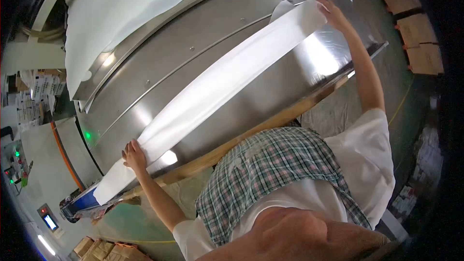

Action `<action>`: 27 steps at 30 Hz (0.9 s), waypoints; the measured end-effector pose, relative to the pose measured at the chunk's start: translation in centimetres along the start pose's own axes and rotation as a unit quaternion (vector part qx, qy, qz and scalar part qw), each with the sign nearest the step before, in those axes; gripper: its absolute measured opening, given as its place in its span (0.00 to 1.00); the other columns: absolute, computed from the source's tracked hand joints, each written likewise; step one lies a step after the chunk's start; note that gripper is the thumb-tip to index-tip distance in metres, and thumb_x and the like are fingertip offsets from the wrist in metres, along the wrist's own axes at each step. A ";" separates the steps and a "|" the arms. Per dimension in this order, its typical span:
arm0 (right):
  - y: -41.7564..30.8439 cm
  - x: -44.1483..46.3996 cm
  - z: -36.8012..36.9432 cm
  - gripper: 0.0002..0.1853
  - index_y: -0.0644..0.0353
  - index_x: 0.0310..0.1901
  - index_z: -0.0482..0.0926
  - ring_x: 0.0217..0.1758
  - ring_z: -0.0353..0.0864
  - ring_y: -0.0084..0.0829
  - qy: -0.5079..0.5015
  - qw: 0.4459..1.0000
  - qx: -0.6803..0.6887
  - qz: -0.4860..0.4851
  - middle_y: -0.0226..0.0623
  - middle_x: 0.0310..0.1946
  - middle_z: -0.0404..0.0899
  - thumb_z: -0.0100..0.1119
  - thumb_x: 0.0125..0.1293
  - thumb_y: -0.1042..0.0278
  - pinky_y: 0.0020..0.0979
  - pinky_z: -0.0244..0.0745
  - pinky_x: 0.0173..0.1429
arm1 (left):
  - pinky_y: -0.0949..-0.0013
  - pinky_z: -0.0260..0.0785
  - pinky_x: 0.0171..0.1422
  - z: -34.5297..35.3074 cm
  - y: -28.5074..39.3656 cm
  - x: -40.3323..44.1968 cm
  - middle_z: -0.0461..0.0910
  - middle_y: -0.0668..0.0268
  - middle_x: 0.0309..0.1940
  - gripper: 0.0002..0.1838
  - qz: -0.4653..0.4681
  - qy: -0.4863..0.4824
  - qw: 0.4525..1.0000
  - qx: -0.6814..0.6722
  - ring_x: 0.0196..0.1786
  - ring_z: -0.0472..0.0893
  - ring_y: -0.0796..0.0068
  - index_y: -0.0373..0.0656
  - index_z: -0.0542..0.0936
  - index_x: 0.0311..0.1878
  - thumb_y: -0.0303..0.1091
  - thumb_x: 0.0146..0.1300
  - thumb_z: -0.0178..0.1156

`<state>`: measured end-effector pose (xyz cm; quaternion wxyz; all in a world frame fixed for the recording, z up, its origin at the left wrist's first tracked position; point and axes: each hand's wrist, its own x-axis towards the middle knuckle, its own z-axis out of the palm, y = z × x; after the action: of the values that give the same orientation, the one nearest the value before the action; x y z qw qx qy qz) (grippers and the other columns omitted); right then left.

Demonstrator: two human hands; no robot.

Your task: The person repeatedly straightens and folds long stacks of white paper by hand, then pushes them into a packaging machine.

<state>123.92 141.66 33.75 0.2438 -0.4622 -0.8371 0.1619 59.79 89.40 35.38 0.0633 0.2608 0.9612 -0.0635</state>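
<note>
A long strip of folded white cloth [227, 77] stretches diagonally over a shiny metal table [193, 67] in the head view. Toward its lower left end, my left hand [134, 155] grips the cloth, which bunches a little beneath the fingers. My right hand [332, 11] grasps the far upper right end, with the thumb hidden. Both arms are spread wide apart. The cloth's lower left end hangs past my left hand, over a blue part at the table's end.
White sheeting [130, 5] covers the machine behind the metal surface. A wooden rail [256, 137] runs along the near edge, close to my checked apron [261, 164]. Cardboard boxes [419, 31] stand at the right. A lit control panel [50, 221] is at lower left.
</note>
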 end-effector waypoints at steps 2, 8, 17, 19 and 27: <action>5.7 0.8 4.8 0.19 0.55 0.57 0.67 0.55 0.70 0.45 -0.034 0.985 -0.167 -0.039 0.46 0.51 0.72 0.47 0.65 0.65 0.39 0.65 0.58 | 0.34 0.44 0.59 0.5 0.1 0.0 0.67 0.68 0.59 0.28 0.004 0.007 1.000 0.010 0.64 0.57 0.54 0.52 0.73 0.52 0.58 0.64 0.32; -3.8 0.7 2.6 0.23 0.51 0.55 0.68 0.47 0.73 0.36 -0.260 0.959 0.027 0.110 0.42 0.43 0.74 0.55 0.58 0.57 0.33 0.67 0.53 | 0.33 0.48 0.57 1.8 -7.8 1.9 0.70 0.61 0.54 0.28 0.009 -0.009 0.999 0.030 0.62 0.61 0.54 0.48 0.73 0.53 0.57 0.65 0.34; -23.2 -4.5 4.2 0.24 0.60 0.47 0.72 0.46 0.75 0.37 -0.582 0.811 0.064 0.008 0.43 0.41 0.76 0.64 0.48 0.59 0.33 0.67 0.49 | 0.67 0.67 0.51 -5.0 18.6 -6.0 0.76 0.57 0.43 0.23 0.511 -0.342 0.754 -0.232 0.46 0.76 0.63 0.39 0.74 0.49 0.41 0.52 0.62; -24.6 -4.0 4.3 0.25 0.60 0.47 0.72 0.47 0.74 0.39 -0.615 0.788 0.016 -0.004 0.43 0.42 0.76 0.65 0.47 0.58 0.33 0.67 0.50 | 0.64 0.66 0.49 -4.8 22.8 -7.2 0.74 0.55 0.42 0.31 0.505 -0.402 0.736 -0.205 0.44 0.74 0.59 0.37 0.74 0.46 0.53 0.46 0.63; -27.1 -3.6 10.5 0.22 0.62 0.50 0.71 0.50 0.72 0.38 -0.672 0.701 0.227 -0.071 0.43 0.46 0.74 0.49 0.63 0.52 0.32 0.65 0.54 | 0.65 0.65 0.50 -3.9 25.3 -7.7 0.72 0.52 0.43 0.37 0.480 -0.457 0.725 -0.189 0.45 0.73 0.58 0.36 0.69 0.47 0.54 0.39 0.66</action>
<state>100.85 124.06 37.57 -0.2749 -0.1005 -0.7471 0.5968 78.91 107.90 38.15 0.5651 0.6090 0.5546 0.0465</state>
